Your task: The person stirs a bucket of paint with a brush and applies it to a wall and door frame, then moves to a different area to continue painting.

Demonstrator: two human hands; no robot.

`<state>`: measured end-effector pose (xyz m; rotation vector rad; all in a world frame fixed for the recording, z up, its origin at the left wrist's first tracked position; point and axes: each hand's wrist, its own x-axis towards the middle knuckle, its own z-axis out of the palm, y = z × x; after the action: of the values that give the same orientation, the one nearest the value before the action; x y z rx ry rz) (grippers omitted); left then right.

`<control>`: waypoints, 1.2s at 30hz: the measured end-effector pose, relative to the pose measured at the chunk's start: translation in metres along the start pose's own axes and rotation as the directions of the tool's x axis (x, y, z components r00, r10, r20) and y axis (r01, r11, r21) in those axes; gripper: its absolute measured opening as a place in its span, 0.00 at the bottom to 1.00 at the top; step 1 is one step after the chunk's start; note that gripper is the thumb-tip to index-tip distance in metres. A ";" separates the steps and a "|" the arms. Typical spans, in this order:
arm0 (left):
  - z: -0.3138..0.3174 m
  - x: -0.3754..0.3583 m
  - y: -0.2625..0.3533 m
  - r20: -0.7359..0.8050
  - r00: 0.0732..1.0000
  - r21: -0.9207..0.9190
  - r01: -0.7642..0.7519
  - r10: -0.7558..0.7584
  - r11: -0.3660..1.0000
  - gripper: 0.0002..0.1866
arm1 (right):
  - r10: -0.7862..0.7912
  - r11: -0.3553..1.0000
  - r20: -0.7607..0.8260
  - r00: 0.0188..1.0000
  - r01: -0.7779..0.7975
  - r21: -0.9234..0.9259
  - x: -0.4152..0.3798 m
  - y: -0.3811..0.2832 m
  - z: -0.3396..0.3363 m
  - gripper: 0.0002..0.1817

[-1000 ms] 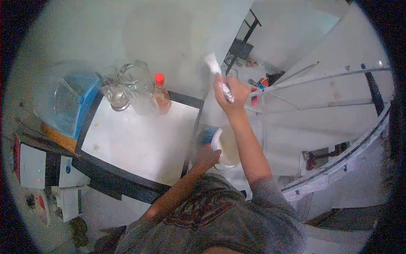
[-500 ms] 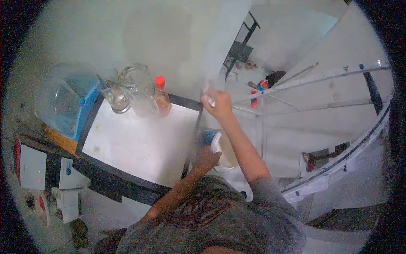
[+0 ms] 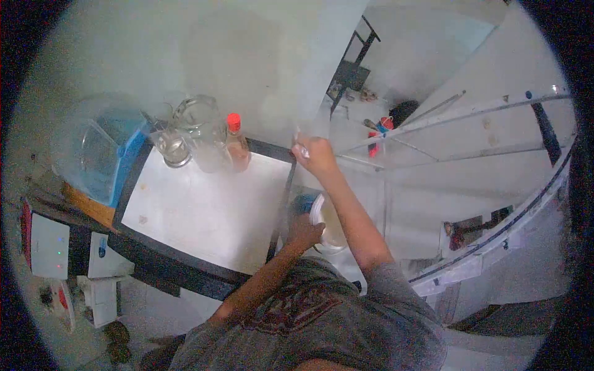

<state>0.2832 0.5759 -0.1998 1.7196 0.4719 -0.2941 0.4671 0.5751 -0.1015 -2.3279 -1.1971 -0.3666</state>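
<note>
Lowered and brought leftward since a second ago: brush (image 3: 302,150), head blurred, contact with the wall impossible to tell; handle clasped tight in right hand (image 3: 319,157), above and left of white-rimmed tub (image 3: 318,209) with pale contents. Tub steadied by left hand (image 3: 306,231), thumb over the rim, other fingers hidden. Nearby on white-topped table (image 3: 198,210): red-capped bottle (image 3: 237,154), glassware (image 3: 199,120). Markings: dark red shirt print (image 3: 291,314), lettering illegible; blue oval badge (image 3: 103,245) on white box (image 3: 99,264), too small to read.
</note>
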 end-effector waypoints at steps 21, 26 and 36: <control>-0.021 -0.016 0.035 0.057 0.995 0.352 -0.100 0.085 0.931 0.28 | -0.079 0.973 -0.321 0.944 0.143 0.179 0.013 -0.027 -0.063 0.10; -0.013 -0.015 0.030 0.018 0.997 0.097 0.076 -0.078 0.992 0.27 | -0.157 0.975 -0.645 0.748 0.220 0.018 0.039 -0.041 -0.111 0.08; -0.021 -0.022 0.041 0.058 0.997 0.092 0.050 -0.056 0.994 0.25 | 0.209 0.949 -0.559 0.802 -0.029 0.314 0.014 -0.033 -0.048 0.08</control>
<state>0.2812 0.5872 -0.1499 1.7828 0.4663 -0.4106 0.4476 0.5751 -0.0453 -1.8156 -0.7283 -0.7472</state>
